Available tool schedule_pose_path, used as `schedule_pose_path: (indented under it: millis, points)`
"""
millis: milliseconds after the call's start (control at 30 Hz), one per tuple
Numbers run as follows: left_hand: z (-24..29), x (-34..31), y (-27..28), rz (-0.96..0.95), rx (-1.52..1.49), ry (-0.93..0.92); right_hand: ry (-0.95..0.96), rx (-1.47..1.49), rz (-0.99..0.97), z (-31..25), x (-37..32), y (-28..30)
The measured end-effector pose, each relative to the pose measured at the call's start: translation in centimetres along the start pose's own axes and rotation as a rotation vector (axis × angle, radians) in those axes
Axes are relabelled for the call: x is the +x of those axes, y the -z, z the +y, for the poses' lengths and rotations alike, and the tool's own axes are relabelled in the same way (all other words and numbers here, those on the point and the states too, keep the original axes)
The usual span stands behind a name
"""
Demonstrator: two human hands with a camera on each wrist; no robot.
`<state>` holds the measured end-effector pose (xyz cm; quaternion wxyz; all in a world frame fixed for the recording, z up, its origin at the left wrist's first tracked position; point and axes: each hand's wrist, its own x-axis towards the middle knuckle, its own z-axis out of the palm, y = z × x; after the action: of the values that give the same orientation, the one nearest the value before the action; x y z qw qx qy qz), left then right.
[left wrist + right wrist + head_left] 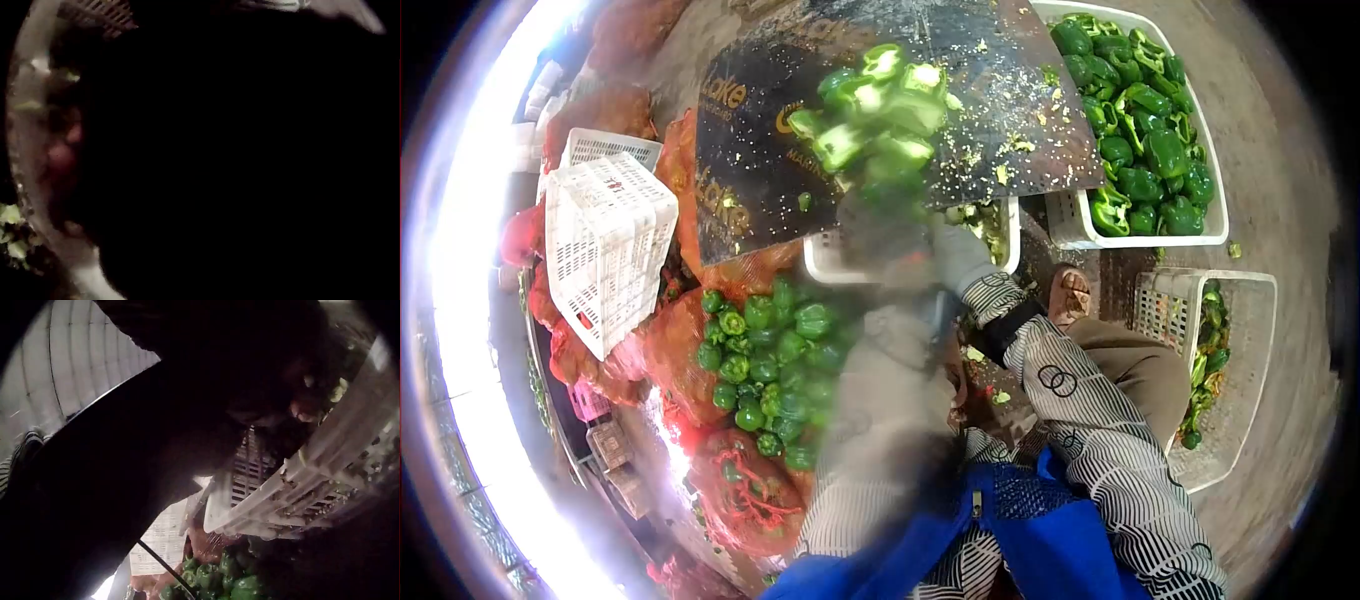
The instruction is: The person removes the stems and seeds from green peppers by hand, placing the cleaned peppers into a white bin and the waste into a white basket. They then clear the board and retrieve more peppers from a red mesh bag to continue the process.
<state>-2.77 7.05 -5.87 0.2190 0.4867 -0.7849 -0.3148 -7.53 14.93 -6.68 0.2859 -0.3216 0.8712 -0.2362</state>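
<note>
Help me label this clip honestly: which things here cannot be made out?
Left hand: smeared by motion blur in the head view, and the left wrist view is nearly black; its grip is unreadable.
Right hand: fingers lost in shadow in the right wrist view.
White slatted plastic crate: contents covered by the dark printed board in the head view.
Cut green pepper pieces: nearest ones blurred, head view.

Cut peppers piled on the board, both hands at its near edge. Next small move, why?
Probably sweep the cut pepper pieces off the board toward the right crate, which already holds similar pieces. The pile crowds the board's middle, and the blurred left hand and the right hand sit at its near side. What either hand holds is unclear, so tentative.
</note>
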Motion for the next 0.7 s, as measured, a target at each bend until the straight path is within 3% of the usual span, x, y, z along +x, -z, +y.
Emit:
schedule_pose_path:
  millis: [200, 233, 267, 300, 333, 367, 433, 500, 533, 633, 667, 700]
  points:
    - [0.7, 5.7, -0.5, 0.129, 0.048, 0.312, -0.038, 0.022, -0.032, 4.2, -5.4, 3.4]
    - [1.7, 6.2, 0.1, 0.132, 0.008, 0.343, -0.011, -0.015, -0.019, 4.9, -5.9, 4.4]
    - [2.5, 5.4, 0.6, 0.127, -0.214, 0.378, -0.015, 0.045, 0.032, 5.1, -6.2, 5.5]
    - [1.2, 5.8, 0.6, 0.130, -0.212, 0.375, -0.018, 0.106, 0.082, 4.8, -6.4, 7.0]
    - [-1.5, 6.7, 0.2, 0.082, -0.107, 0.168, -0.186, 0.116, -0.101, 3.4, -5.7, 9.6]
    - [-4.4, 7.6, -0.5, 0.030, 0.000, -0.038, -0.184, 0.117, -0.099, 3.6, -5.1, 9.7]
    - [-8.5, 9.4, -2.1, 0.059, -0.148, -0.020, 0.025, 0.137, 0.303, 4.9, -3.6, 9.3]
    - [-10.4, 10.2, -2.1, -0.025, -0.552, 0.067, 0.005, 0.218, 0.312, 7.4, 0.5, 8.2]
    - [-9.4, 10.0, -1.2, -0.017, -0.556, 0.064, -0.028, 0.241, 0.337, 7.1, 1.1, 9.1]
    - [-0.7, 7.4, 3.5, -0.155, -1.331, 0.650, -0.086, 0.297, 0.462, 7.3, 3.3, 10.4]
    - [0.9, 7.0, 4.2, -0.101, -1.381, 0.708, -0.066, 0.203, 0.558, 8.0, 4.6, 10.1]
    - [0.8, 7.2, 4.1, -0.099, -1.432, 0.702, -0.133, 0.159, 0.517, 7.6, 5.0, 11.0]
